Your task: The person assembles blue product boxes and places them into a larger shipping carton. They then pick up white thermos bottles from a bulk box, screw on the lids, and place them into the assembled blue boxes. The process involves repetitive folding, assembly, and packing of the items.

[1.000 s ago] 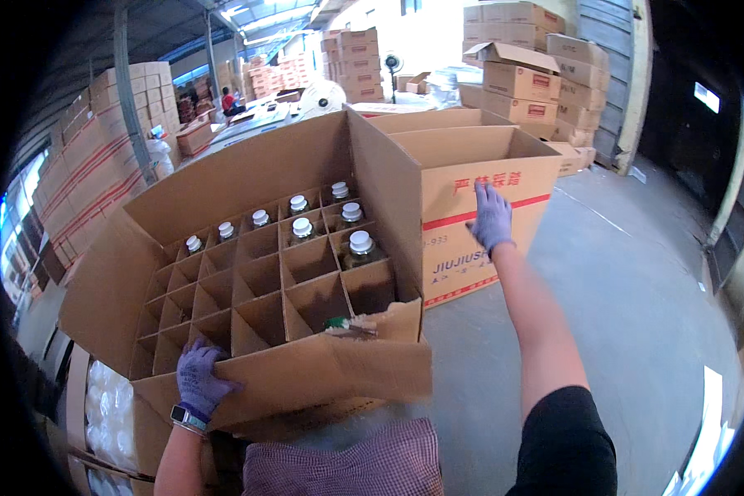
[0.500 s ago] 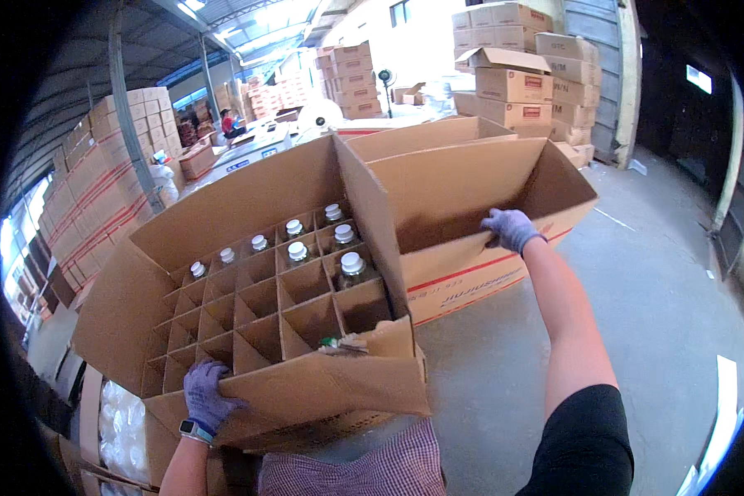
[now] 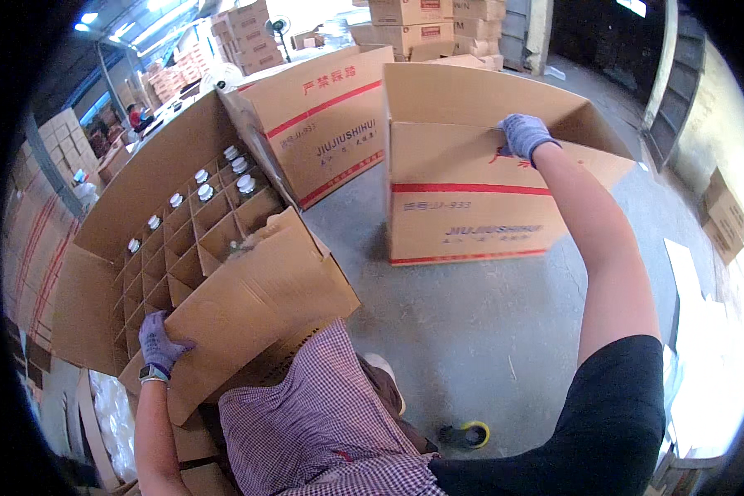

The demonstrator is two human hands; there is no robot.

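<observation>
A cardboard carton (image 3: 248,331) with a grid of cardboard dividers (image 3: 159,258) stands on the left, its flaps up. Several clear bottles (image 3: 245,185) with white caps sit in its far cells, while the nearer cells look bare. My left hand (image 3: 162,341), in a purple glove, grips this carton's near edge, fingers inside and thumb outside. On the right, my gloved right hand (image 3: 524,137) is closed over the near wall of a second open carton (image 3: 471,207), which has red stripes. That carton's bottom inside is hidden.
Another striped carton (image 3: 322,124) stands between and behind these two. A yellow tape roll (image 3: 474,435) lies on the grey floor near my foot. Stacked boxes (image 3: 413,33) and a fan (image 3: 279,26) are at the back. Flattened boxes (image 3: 726,213) lean by the right wall.
My right hand has drawn the open carton rightward, apart from the carton behind it. My left hand stays on the divided carton's edge. The view has swung right and down.
</observation>
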